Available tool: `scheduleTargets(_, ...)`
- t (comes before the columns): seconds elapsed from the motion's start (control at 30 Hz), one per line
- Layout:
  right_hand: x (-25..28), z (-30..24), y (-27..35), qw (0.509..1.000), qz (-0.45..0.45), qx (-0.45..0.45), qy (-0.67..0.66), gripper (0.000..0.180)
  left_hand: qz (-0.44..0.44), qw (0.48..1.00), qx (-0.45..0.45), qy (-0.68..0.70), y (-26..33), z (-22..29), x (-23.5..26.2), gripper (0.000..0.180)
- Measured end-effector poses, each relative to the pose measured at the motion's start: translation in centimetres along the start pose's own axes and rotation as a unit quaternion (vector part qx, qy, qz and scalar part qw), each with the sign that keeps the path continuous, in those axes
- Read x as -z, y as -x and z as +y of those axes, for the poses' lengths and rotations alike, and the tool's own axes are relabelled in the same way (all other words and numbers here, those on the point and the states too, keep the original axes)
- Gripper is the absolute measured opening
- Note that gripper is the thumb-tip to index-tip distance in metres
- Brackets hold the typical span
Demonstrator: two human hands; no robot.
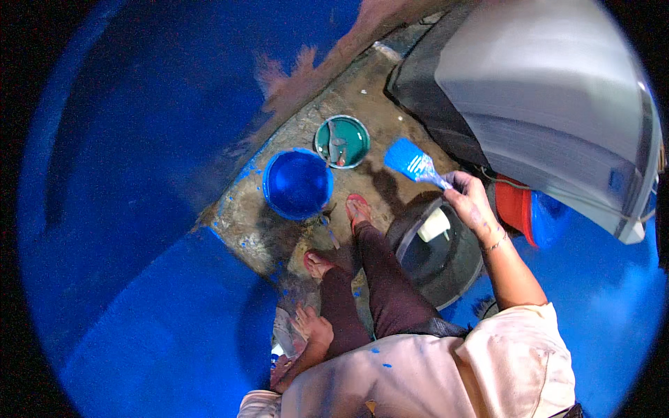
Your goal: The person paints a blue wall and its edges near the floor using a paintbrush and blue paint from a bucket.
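My right hand [468, 200] grips the handle of a wide paintbrush [412, 163], raised above the floor with its bristles coated in blue. My left hand [311, 325] is low beside my left thigh, fingers spread and nothing visible in it. A bucket [267, 191] with blue paint inside stands in front of my feet. Touching or close behind it is a green round container [357, 139] with a grey tool-like object lying across it. Beneath my right forearm sits a dark basin [456, 282], in which a cream-coloured dipper-like vessel [433, 225] rests.
Blue-painted wall [160, 132] rises on the left, its lower edge still brownish. A large grey moulded body [536, 90] fills the upper right. Under it, a red container [512, 209] stands beside blue plastic [548, 217]. Blue spatters mark the worn floor [247, 247].
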State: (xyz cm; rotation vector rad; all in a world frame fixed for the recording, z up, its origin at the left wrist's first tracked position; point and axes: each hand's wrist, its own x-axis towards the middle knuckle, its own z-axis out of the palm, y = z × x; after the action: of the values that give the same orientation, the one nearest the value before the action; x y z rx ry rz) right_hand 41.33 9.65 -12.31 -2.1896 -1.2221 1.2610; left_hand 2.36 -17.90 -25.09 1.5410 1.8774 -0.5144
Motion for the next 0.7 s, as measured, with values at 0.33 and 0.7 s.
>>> scheduleTargets(0.33, -5.2, 0.0, 9.6, 0.998, -0.056, -0.001, 0.039, 0.027, 0.151, 0.983, -0.056, 0.088, 0.4, -5.7, -0.8, 0.029)
scheduleTargets(0.7, -2.5, -1.7, 8.4, 0.990, -0.064, 0.070, -0.107, 0.032, 0.067, 0.980, 0.023, 0.186, -1.0, -7.0, 7.5, 0.015)
